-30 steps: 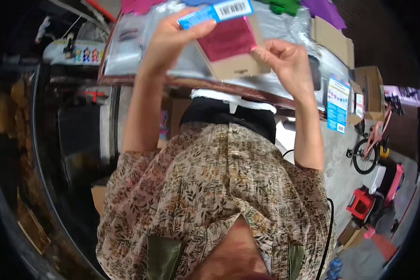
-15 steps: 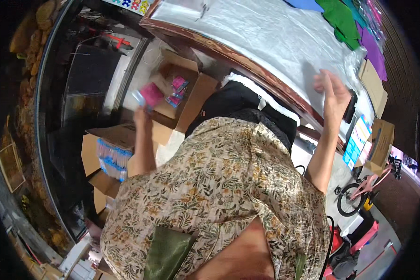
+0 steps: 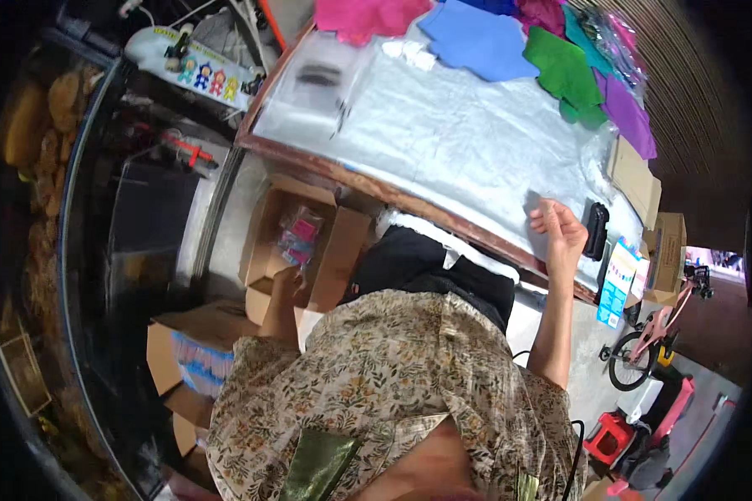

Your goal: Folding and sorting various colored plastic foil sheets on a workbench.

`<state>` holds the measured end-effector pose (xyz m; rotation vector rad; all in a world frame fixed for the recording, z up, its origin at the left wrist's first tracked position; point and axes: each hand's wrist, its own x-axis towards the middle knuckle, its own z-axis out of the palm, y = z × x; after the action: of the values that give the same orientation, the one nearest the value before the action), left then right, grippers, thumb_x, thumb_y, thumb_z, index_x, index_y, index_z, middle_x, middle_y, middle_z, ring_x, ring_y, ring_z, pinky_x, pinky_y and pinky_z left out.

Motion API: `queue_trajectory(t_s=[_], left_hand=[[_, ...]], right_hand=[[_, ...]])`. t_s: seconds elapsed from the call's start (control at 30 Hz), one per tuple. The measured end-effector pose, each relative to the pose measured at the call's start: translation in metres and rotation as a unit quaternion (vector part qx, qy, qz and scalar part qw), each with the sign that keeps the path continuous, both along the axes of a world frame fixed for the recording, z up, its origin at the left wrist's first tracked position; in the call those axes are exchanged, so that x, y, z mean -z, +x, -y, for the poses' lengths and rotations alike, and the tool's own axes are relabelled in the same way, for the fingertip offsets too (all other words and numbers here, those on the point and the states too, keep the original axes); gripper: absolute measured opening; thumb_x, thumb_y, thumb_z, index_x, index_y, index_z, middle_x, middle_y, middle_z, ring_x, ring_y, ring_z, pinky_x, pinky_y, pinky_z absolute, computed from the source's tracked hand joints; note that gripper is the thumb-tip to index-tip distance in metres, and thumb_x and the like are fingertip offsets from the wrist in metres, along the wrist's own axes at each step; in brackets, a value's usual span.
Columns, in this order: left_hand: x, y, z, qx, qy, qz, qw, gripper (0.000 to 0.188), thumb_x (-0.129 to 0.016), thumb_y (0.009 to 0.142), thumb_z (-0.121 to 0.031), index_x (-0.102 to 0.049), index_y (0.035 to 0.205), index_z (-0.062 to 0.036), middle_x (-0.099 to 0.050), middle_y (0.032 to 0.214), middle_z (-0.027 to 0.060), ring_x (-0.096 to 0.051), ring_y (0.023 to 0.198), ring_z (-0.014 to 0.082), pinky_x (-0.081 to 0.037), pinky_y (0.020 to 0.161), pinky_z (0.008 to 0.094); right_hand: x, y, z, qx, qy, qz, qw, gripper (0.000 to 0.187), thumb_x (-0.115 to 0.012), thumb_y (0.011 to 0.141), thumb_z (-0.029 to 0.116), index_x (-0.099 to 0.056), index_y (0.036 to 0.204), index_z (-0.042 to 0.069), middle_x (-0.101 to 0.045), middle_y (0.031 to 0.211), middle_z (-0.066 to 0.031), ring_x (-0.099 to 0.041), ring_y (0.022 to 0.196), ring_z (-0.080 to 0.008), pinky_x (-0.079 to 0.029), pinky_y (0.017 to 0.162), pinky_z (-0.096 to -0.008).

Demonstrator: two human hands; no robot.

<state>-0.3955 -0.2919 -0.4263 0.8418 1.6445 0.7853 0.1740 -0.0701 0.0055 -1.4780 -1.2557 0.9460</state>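
My left hand (image 3: pixel 286 286) reaches into the open end of a cardboard box (image 3: pixel 350 250) on the floor. Right at its fingertips lie small clear packets with pink contents (image 3: pixel 304 230); whether the fingers still grip one does not show. My right hand (image 3: pixel 561 230) hovers at the near edge of a table covered in clear plastic sheeting (image 3: pixel 451 125). Its fingers are loosely bent and nothing shows in them. Just right of it on the table is a black oblong object (image 3: pixel 595 231).
Colored sheets, including blue (image 3: pixel 480 37) and green (image 3: pixel 560 71), lie along the table's far side. A second carton (image 3: pixel 163 357) of blue-edged packets stands at left. To the right are a printed card (image 3: pixel 617 284), a box (image 3: pixel 668 250) and a pink bicycle (image 3: pixel 643 346).
My left hand, which held a pink packet up beside the box, has come down into the box's opening. The view has shifted, showing more tabletop. My right hand stays by the table edge.
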Motion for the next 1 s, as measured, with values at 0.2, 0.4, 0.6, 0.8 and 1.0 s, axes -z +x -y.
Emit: queue_trajectory(t_s=[0.2,0.4,0.6,0.8,1.0], left_hand=[[-0.134,-0.098,-0.102,-0.293,0.231,-0.293,0.88,0.038,-0.066,0.097,-0.028,-0.067,0.118,0.004,-0.073,0.101,0.0148,-0.068,0.095,0.0229,-0.052,0.085,0.0352],[-0.468,0.087,-0.351,-0.012,0.494,-0.286,0.821,0.02,-0.065,0.097,-0.008,-0.07,0.114,0.0019,-0.071,0.107,0.0105,-0.065,0.094,0.015,-0.051,0.083,0.0278],[-0.465,0.168,-0.496,0.165,0.446,-0.437,0.763,0.033,-0.074,0.086,-0.03,-0.075,0.099,-0.0001,-0.072,0.1,0.0213,-0.07,0.091,0.0379,-0.056,0.08,0.0422],[-0.438,0.213,-0.537,0.24,0.327,-0.614,0.677,0.04,-0.072,0.086,-0.038,-0.071,0.082,0.0016,-0.07,0.089,0.025,-0.069,0.085,0.0427,-0.056,0.075,0.0519],[-0.423,0.203,-0.545,0.258,0.364,-0.618,0.647,0.028,-0.067,0.087,-0.025,-0.07,0.081,0.0029,-0.069,0.089,0.0265,-0.069,0.079,0.0442,-0.056,0.072,0.0529]], right_hand=[[0.015,-0.015,-0.016,-0.028,-0.021,-0.035,0.999,0.023,-0.065,0.1,0.016,-0.071,0.111,-0.003,-0.073,0.086,-0.0072,-0.061,0.069,-0.0087,-0.048,0.063,-0.022],[-0.001,-0.017,-0.018,-0.015,-0.043,0.003,0.999,0.022,-0.064,0.1,0.015,-0.071,0.111,-0.003,-0.073,0.086,-0.0068,-0.06,0.069,-0.0078,-0.049,0.064,-0.0221],[-0.011,-0.03,-0.014,-0.026,-0.058,0.051,0.997,0.02,-0.064,0.099,0.012,-0.071,0.11,-0.003,-0.073,0.087,-0.0074,-0.063,0.073,-0.0092,-0.051,0.067,-0.0228],[-0.034,-0.023,-0.022,-0.136,0.133,0.226,0.956,0.016,-0.07,0.092,0.008,-0.072,0.106,0.0,-0.075,0.093,-0.0134,-0.073,0.079,-0.0239,-0.058,0.068,-0.0321],[-0.08,-0.036,-0.061,-0.214,0.199,0.233,0.928,0.014,-0.07,0.091,0.008,-0.073,0.102,0.001,-0.075,0.093,-0.0154,-0.073,0.078,-0.0291,-0.059,0.066,-0.0356]])
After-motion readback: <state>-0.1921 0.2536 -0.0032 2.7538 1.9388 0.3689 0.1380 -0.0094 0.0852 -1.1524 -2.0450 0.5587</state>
